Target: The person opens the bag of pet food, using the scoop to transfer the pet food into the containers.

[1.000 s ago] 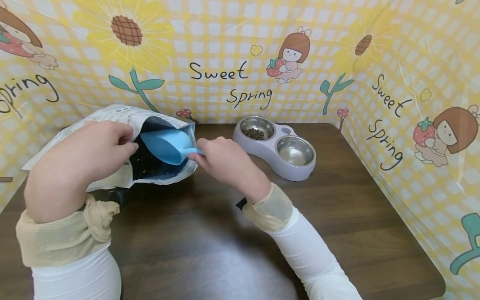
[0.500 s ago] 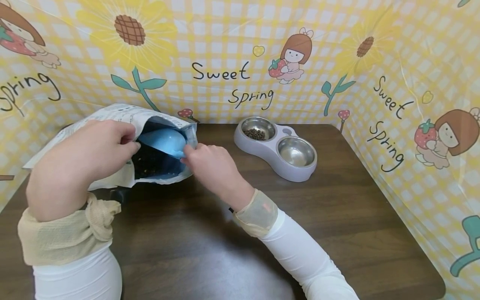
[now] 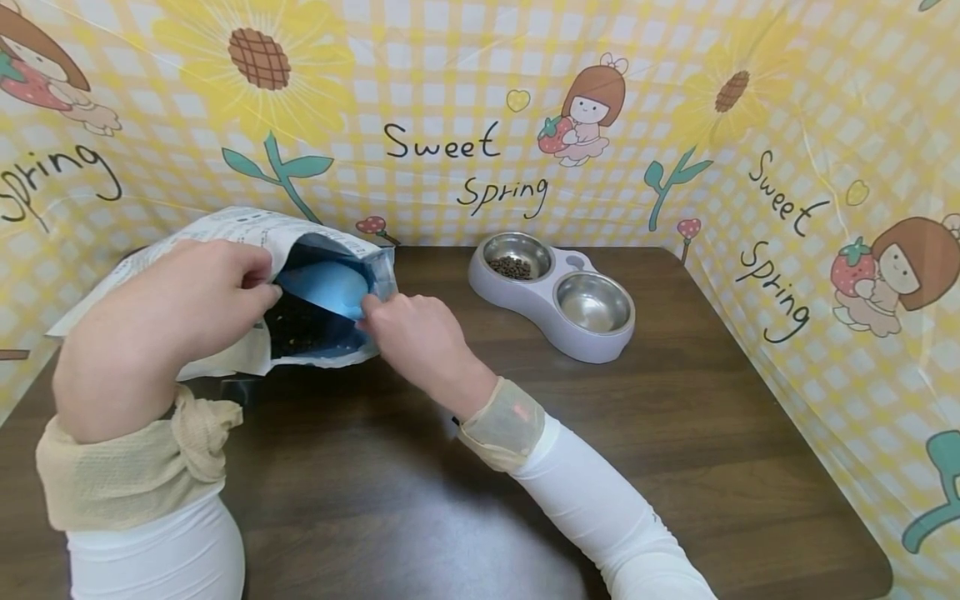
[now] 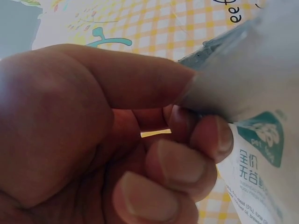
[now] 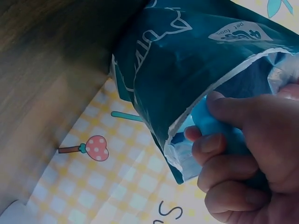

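A pet food bag (image 3: 225, 229), white with print on its upper face and dark green on another side, lies on its side at the left with its mouth open to the right. My left hand (image 3: 172, 312) pinches the bag's rim between thumb and fingers. Curled around the handle of a blue scoop (image 3: 330, 287), my right hand (image 3: 420, 337) is at the bag's mouth. The scoop's bowl is inside the bag, above dark kibble (image 3: 296, 329). In the right wrist view, the thumb lies along the blue handle (image 5: 215, 123).
A lilac double pet bowl (image 3: 536, 304) stands at the back of the brown wooden table (image 3: 420, 500). Some brown kibble (image 3: 510, 267) is in its left steel bowl; the right steel bowl (image 3: 592, 302) shows bare metal. Patterned yellow cloth (image 3: 420, 75) walls the back and sides.
My right hand has moved left and slightly down, carrying the scoop deeper into the bag, and the scoop has turned with its rounded back up. My left hand keeps its hold on the rim.
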`<state>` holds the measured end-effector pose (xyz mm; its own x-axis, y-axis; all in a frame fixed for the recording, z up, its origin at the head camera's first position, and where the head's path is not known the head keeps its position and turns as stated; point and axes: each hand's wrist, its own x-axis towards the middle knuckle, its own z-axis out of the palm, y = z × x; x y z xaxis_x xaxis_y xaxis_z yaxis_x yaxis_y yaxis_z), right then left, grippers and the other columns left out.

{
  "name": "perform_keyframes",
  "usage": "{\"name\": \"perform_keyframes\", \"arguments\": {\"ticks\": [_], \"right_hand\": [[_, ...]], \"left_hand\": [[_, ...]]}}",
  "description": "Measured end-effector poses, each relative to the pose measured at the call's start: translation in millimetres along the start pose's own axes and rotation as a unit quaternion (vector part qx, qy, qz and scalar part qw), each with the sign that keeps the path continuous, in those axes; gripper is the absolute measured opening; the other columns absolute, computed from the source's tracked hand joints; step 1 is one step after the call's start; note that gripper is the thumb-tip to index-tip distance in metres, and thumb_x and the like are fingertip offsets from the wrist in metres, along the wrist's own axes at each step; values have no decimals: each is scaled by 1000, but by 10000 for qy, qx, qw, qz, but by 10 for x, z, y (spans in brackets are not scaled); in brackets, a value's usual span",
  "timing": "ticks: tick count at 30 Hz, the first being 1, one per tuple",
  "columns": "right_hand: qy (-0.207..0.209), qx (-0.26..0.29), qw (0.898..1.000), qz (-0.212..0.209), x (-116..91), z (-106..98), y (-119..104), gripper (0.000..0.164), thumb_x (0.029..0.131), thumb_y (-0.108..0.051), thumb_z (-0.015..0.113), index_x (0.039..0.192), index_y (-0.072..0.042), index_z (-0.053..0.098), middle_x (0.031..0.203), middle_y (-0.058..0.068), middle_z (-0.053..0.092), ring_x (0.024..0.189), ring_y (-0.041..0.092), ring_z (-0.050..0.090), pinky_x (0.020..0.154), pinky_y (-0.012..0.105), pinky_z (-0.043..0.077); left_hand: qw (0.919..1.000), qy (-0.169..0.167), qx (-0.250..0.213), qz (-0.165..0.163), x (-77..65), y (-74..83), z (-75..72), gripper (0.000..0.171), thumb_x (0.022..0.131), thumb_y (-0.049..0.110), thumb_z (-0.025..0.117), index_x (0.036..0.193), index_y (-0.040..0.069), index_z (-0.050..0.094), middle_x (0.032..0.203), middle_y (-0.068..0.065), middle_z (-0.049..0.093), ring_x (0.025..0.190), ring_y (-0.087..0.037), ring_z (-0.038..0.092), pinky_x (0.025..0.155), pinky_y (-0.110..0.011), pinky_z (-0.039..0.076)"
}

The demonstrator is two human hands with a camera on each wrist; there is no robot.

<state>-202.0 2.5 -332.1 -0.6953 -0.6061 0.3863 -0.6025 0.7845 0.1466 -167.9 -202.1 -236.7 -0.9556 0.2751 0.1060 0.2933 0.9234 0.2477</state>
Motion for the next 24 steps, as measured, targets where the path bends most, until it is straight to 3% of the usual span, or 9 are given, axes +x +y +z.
{"name": "perform_keyframes", "arguments": {"ticks": [15, 24], "right_hand": [[-560, 759, 9953, -214, 7, 36, 16, 28, 100, -37, 54, 96, -13, 69, 64, -3, 60, 48, 8, 51, 41, 27, 49], [-667, 758, 9945, -293, 10, 61, -3, 28, 100, -35, 54, 88, -14, 67, 62, -4, 57, 49, 8, 53, 44, 32, 52]], "left_hand": [[10000, -68, -7, 11, 10, -7, 9, 28, 92, 10, 52, 65, 10, 46, 56, -4, 40, 56, -21, 42, 54, -33, 30], [10000, -3, -9, 68, 18, -6, 22, 29, 91, 9, 54, 63, 9, 45, 55, -4, 40, 55, -22, 42, 53, -33, 30]]}}
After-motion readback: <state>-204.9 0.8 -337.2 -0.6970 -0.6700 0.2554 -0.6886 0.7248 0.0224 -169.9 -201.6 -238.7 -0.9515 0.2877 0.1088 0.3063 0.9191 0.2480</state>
